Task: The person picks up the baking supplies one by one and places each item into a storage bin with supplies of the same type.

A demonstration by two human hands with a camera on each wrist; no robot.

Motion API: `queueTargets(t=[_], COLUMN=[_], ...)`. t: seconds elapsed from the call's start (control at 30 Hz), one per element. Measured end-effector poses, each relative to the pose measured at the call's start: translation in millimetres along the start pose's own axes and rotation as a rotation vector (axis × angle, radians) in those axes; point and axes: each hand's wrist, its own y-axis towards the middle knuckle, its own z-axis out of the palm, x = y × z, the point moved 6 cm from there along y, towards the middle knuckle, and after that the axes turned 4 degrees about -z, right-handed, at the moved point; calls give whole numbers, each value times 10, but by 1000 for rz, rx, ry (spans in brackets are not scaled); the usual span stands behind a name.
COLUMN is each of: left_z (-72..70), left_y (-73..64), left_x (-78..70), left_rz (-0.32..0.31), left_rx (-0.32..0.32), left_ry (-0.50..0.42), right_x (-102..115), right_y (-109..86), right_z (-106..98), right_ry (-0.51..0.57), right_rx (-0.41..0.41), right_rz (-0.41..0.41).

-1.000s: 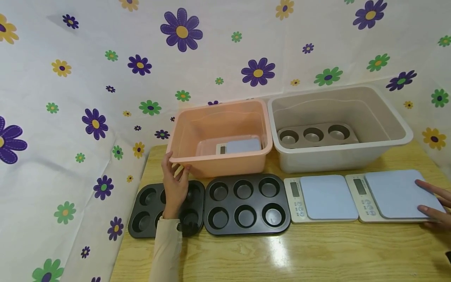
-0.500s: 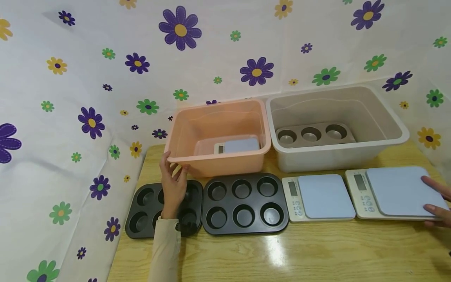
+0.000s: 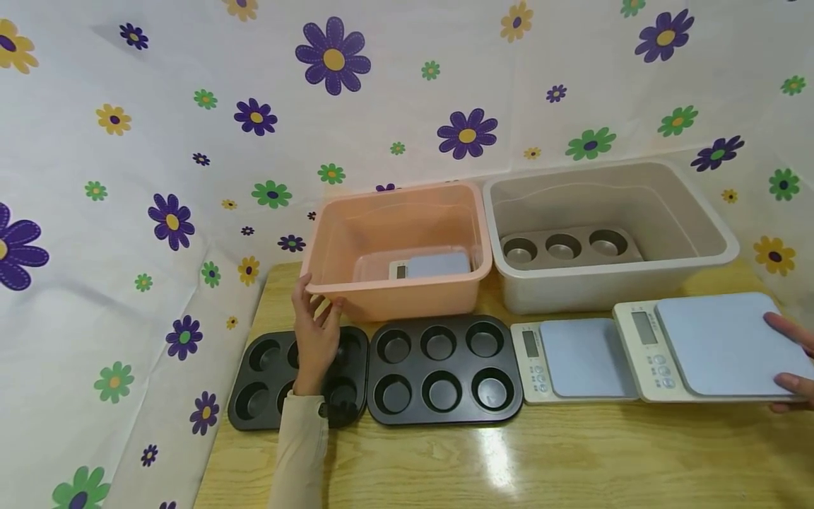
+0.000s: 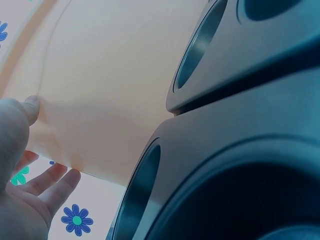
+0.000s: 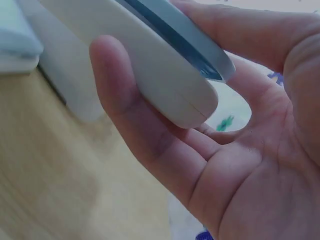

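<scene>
My right hand grips the right end of a kitchen scale, cream with a pale blue platform. In the right wrist view, fingers curl under the scale's edge with the thumb side above. Its left end overlaps a second kitchen scale lying on the table. At the front left corner of a peach plastic bin, my left hand holds the rim area. The left wrist view has the thumb on the bin's wall and other fingers around its far side. Inside that bin lies a smaller-looking scale.
Two dark muffin tins lie side by side before the peach bin, the left one partly under my left forearm. A beige bin beside it holds a brown muffin tin. Flowered sheeting backs the wooden table.
My right hand has raised the right-hand scale off the table and shifted it slightly left, over the edge of its neighbour. The left hand stays at the peach bin's corner.
</scene>
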Motion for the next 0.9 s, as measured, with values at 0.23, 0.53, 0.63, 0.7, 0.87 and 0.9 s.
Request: queueTargets(t=[0.23,0.53,0.63,0.7,0.87,0.9], left_z=[-13,19,18,14,-5,-8], left_y=[-11,-10,-18,-22,-14,-11], left_x=[38,14,8,1,5,8], left_rz=[-11,-8,-18,-21,-19,-17], left_rx=[-6,-4,-11,-13,-14,-14], left_ry=[0,-8,-2,5,12,12], right_x=[197,421,677,864,1240,1295], right_y=[-1,267,364,386,448,466], right_z=[31,5,81,143,283,308], right_ry=[-37,131,272,309,433,413], right_rx=[19,58,128,143,105,82], right_rz=[-90,-315,-382,-391,-371,-357])
